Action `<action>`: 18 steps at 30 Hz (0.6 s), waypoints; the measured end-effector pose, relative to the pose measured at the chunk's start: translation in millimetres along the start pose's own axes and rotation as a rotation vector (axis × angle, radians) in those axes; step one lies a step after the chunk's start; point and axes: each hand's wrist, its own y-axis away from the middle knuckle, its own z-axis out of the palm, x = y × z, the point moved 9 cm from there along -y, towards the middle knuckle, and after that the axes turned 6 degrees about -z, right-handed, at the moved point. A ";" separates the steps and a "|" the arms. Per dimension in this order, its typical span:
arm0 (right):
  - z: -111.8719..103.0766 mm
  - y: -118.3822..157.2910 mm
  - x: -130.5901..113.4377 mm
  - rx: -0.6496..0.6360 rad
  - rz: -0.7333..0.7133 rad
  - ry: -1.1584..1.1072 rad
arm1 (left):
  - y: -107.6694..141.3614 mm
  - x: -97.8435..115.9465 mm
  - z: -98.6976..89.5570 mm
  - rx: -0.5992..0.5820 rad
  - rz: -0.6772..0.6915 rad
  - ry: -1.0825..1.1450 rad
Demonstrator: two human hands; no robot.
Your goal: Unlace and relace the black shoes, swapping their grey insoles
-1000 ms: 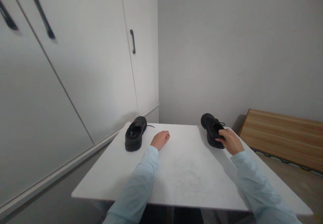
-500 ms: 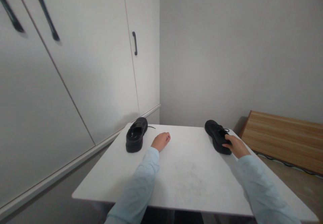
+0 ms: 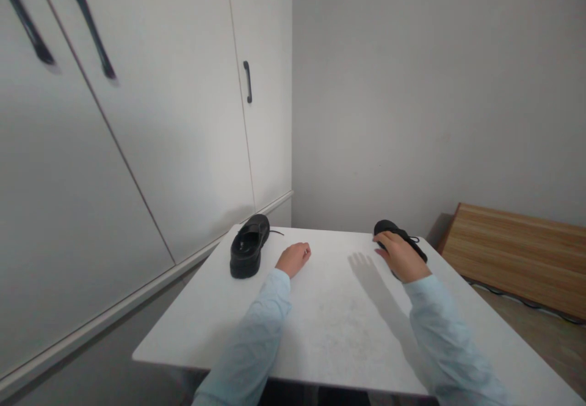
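Note:
A black lace-up shoe [image 3: 247, 250] stands at the table's far left, its toe pointing away and one lace end trailing to the right. Just right of it, my left hand [image 3: 294, 259] rests on the white table [image 3: 329, 308], fingers curled in, with nothing visible in them. At the far right lies a second black shoe [image 3: 383, 226], partly hidden by my right hand [image 3: 399, 256]. That hand hovers over the shoe with its fingers apart, and its shadow on the tabletop shows spread fingers. A lace loop shows beyond the hand.
White cabinet doors [image 3: 183, 131] with dark handles rise along the left side. A grey wall [image 3: 412, 101] stands behind the table. On the right, a wood-grain board [image 3: 522, 253] leans low near the wall, with a dark cable along its lower edge.
My right hand has let go of the right shoe's heel and moved left and up over it, fingers spreading. My left hand and both shoes stay in place; the view shifted slightly.

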 end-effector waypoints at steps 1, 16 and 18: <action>-0.6 -4.9 -17.3 -0.003 -0.030 -0.034 | -0.1 -0.3 0.0 0.000 -0.002 -0.003; 88.3 5.1 -116.5 -0.118 -0.122 -0.352 | -0.3 1.9 -4.8 -0.001 -0.007 -0.046; 94.2 6.7 -113.8 -0.123 -0.098 -0.380 | -0.5 1.7 -4.9 -0.016 -0.012 -0.053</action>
